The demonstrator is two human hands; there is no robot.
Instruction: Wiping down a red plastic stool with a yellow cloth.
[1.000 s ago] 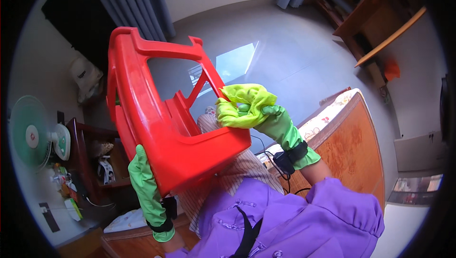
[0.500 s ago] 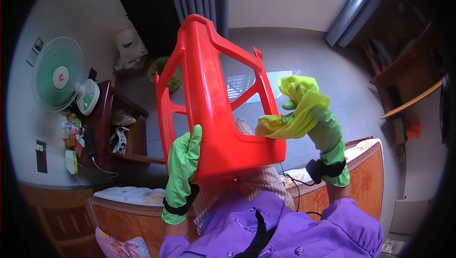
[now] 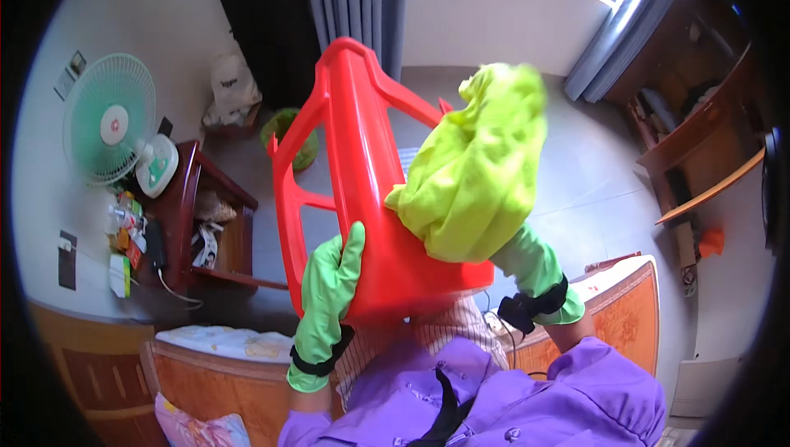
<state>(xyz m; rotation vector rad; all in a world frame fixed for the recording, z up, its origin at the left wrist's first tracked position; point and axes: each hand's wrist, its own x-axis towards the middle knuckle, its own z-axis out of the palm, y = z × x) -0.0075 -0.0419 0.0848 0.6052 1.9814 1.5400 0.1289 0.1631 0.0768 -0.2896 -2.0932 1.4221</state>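
A red plastic stool point(image 3: 362, 175) is tilted over my lap, its legs pointing away from me. My left hand point(image 3: 327, 282), in a green rubber glove, grips the stool's near left edge. Its thumb lies on the red surface, and the other fingers are partly hidden. A yellow-green cloth point(image 3: 477, 171) hangs in front of my right hand point(image 3: 527, 262), covering its fingers and part of the stool's right side. That hand is gloved in green too and holds the cloth, whose upper edge is blurred. Whether the cloth presses on the stool is hard to see.
On the left, a fan point(image 3: 111, 122) stands by a dark red wooden cabinet point(image 3: 193, 225). Beyond it are a green bin point(image 3: 298, 144) and a white bag point(image 3: 234, 89). Wooden shelves point(image 3: 699, 126) line the right wall. An orange-brown seat edge point(image 3: 621, 307) lies beside me.
The cloth has swung up and left across the stool's right side, spreading out over my right hand. My left hand keeps its hold; the stool shifts slightly in view.
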